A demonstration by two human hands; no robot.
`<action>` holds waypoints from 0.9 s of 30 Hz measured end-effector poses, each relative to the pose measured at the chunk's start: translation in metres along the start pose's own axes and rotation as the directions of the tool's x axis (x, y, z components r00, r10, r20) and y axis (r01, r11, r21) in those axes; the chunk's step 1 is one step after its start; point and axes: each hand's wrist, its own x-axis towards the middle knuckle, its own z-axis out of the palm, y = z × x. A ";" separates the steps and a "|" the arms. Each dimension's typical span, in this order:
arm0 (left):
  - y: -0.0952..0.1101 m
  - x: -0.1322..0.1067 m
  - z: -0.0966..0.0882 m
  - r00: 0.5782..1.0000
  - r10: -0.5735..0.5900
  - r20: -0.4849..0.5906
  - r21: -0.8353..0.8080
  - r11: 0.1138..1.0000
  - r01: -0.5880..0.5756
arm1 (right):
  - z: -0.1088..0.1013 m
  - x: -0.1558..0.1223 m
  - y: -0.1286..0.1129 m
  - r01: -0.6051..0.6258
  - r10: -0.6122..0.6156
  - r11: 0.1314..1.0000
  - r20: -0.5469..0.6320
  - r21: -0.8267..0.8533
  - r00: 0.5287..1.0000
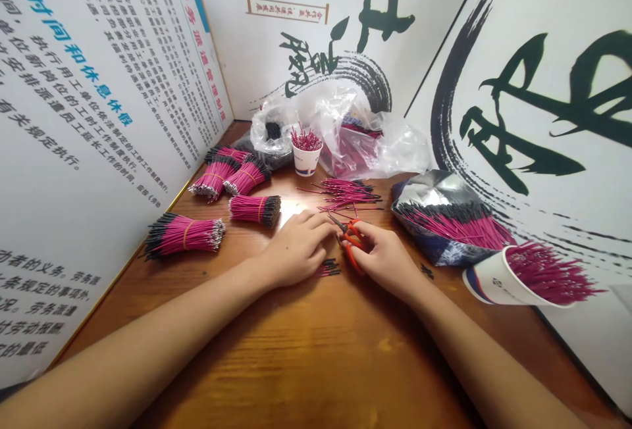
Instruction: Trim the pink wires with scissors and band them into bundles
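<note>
The left hand (pixel 299 248) lies curled palm-down, its grip unclear, just beside the right hand (pixel 385 261) gripping orange-handled scissors (pixel 351 243).

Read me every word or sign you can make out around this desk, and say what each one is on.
White printed left wall panel, blue heading: "作时间和休息休假"
Same panel, black text: "有关规定执行"
Same panel, edge heading: "劳务派遣管理制度"
White back wall panel: small print too blurred
White right wall panel: black brush characters too stylised
White paper cup: logo too small

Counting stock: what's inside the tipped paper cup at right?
The paper cup holds many pink wires fanning from its mouth; the cup wall hides their inner ends.
</note>
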 end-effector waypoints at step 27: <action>-0.004 0.003 0.002 0.980 -0.146 -0.133 -0.210 0.971 0.116 | 0.001 0.000 0.008 -0.093 0.103 0.989 -0.078 0.117 0.992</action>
